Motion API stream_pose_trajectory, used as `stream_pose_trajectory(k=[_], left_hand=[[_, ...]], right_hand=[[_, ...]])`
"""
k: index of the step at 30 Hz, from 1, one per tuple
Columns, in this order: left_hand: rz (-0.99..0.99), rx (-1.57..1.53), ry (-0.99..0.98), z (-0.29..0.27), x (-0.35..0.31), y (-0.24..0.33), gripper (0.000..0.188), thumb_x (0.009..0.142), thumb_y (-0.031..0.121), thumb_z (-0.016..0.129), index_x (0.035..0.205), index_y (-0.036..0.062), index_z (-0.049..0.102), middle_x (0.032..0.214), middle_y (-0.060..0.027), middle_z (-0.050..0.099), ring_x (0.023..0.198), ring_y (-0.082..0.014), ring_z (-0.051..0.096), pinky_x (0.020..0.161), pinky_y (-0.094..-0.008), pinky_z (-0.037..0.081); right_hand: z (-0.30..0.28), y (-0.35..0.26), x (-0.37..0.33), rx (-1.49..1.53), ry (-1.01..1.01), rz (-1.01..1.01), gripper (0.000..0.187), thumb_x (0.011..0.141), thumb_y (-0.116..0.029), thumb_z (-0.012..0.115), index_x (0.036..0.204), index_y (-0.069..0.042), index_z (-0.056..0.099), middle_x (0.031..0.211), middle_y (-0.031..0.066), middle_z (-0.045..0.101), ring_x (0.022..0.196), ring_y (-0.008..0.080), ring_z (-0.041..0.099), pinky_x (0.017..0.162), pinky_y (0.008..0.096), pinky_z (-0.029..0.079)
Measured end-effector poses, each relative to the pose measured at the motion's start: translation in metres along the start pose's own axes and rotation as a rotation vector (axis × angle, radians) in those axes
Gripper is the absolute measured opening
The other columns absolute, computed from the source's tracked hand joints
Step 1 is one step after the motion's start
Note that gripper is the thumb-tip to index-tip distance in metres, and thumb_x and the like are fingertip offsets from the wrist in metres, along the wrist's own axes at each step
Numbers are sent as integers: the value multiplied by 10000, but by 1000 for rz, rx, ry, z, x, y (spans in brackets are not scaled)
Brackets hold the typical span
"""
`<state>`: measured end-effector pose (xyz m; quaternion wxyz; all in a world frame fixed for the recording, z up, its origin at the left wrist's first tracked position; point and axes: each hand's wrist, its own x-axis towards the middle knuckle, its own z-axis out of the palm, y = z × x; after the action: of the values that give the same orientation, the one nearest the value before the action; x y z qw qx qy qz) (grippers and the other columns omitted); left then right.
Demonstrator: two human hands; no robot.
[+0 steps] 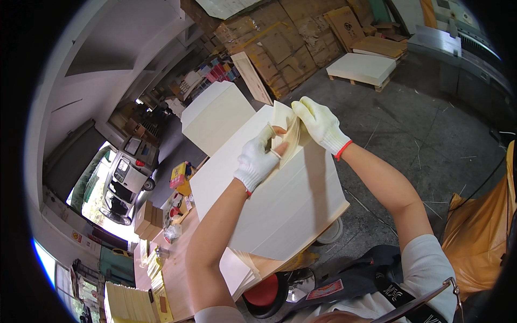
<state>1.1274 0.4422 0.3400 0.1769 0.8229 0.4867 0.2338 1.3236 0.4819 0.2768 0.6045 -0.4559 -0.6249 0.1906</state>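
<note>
White knitted gloves (pixel 326 132) edged in red cover the left hand (pixel 257 157) and right hand (pixel 315 121), yellowish at the right fingertips. Plain off-white: the large block of stacked sheets (pixel 274 207); cream: the fanned paper sheets (pixel 293 139). Around us, dark grey concrete floor (pixel 388 126), brown cardboard panels (pixel 277 46), orange plastic sheeting (pixel 476 231).

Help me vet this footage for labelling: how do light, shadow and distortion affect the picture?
Head view: daylight washes out the doorway around the white van; a shadow darkens the sheet stack below the right hand; the fisheye curves the white wall edge at far left, inside a black rim; right hand and left hand look reasonably sharp.
</note>
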Motion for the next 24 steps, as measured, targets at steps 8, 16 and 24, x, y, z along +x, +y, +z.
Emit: stream_pose_trajectory(k=[8,16,24], left_hand=[[49,-132,6,5,5,-10,392,875,169,760,1225,66,616,990,-24,610,902,-120,556,834,-289,479],[169,-158,82,10,6,-22,366,962,86,563,1326,85,599,1041,-31,611,963,-132,552,894,-281,458],[-64,-98,-30,6,-2,7,353,929,107,683,1275,82,617,940,-25,646,863,-131,590,831,-303,494]], right_hand=[[-1,1,0,7,36,10,463,1034,-473,461,946,-31,569,786,162,575,738,306,569,745,374,452],[-1,-3,0,1,-10,28,503,1028,-527,458,942,-42,563,812,195,612,785,360,603,751,420,463],[-1,0,-2,-12,21,17,517,1023,-559,446,974,-58,565,848,215,643,842,408,634,768,444,468]])
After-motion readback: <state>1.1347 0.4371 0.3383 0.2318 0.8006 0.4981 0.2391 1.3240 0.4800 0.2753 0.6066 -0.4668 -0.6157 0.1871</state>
